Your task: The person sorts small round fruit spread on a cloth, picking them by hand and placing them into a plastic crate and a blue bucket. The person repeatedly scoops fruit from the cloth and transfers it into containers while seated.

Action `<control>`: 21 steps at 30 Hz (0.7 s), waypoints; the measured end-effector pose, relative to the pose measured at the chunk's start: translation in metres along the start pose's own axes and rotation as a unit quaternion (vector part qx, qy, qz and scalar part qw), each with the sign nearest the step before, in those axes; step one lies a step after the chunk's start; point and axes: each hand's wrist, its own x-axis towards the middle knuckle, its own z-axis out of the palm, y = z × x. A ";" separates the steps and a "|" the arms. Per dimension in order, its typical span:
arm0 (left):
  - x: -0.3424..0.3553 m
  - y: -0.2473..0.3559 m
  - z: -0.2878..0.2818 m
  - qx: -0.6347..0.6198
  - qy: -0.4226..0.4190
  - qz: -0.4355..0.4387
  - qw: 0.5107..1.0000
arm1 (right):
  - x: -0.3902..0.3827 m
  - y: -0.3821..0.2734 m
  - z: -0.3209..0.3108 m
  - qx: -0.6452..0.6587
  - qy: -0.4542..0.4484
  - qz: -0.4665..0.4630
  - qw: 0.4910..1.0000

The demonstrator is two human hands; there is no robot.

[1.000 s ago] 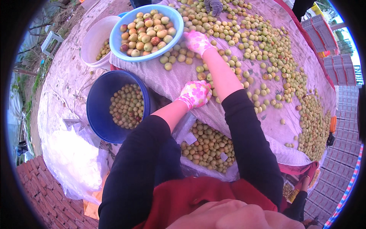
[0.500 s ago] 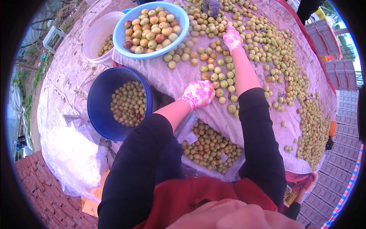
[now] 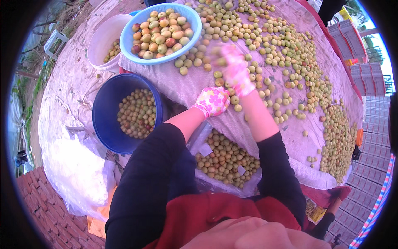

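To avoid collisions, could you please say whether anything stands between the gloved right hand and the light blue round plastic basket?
Loose round greenish fruit lies between the right hand and basket; nothing taller shows.

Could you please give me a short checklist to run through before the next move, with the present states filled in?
1. Both hands gloved: ok; left hand and right hand wear floral gloves.
2. Right hand's grip on any fruit: cannot tell; its fingers are blurred.
3. Fruit contained in the light blue basket: ok, though heaped.
4. Dark blue bucket open on top: ok; fruit lies inside.
5. Plastic-lined container fully uncovered: not ok; the cloth seems to overhang part of it.
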 end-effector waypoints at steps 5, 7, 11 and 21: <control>0.001 -0.001 0.002 0.000 0.039 0.026 0.999 | 0.010 -0.027 0.029 -0.175 -0.056 -0.150 0.972; 0.000 0.001 -0.003 -0.005 -0.021 -0.006 1.000 | 0.039 -0.008 -0.004 -0.354 0.074 -0.091 0.928; -0.001 0.007 -0.014 -0.007 -0.015 -0.004 1.000 | 0.072 0.055 -0.062 -0.592 0.096 -0.064 0.798; -0.002 0.006 -0.013 -0.011 0.001 -0.003 1.000 | 0.095 0.077 -0.073 -0.532 0.140 -0.054 0.833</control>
